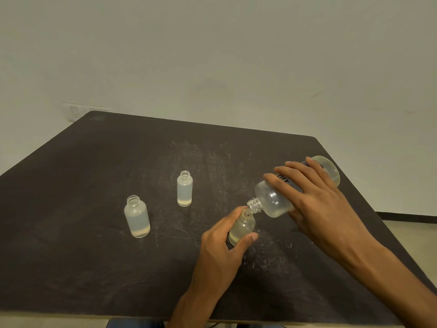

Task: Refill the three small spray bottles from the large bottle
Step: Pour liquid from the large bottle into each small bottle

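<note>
Right hand point(316, 204) fingers wrap the tilted large bottle point(279, 200), its mouth seemingly touching the small bottle point(241, 229) pinched by left hand point(220, 247) fingers.

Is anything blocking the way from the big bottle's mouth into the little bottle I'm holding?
Nothing visible. The large bottle, tilted in the right hand, has its open neck right at the uncapped mouth of the small bottle held by the left hand.

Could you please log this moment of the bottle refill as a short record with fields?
Left hand: grips small bottle being filled
Right hand: holds large bottle tilted, neck at the small bottle's mouth
Waiting: near-left small bottle and far small bottle, uncapped, upright, little liquid
Surface: dark table
</note>
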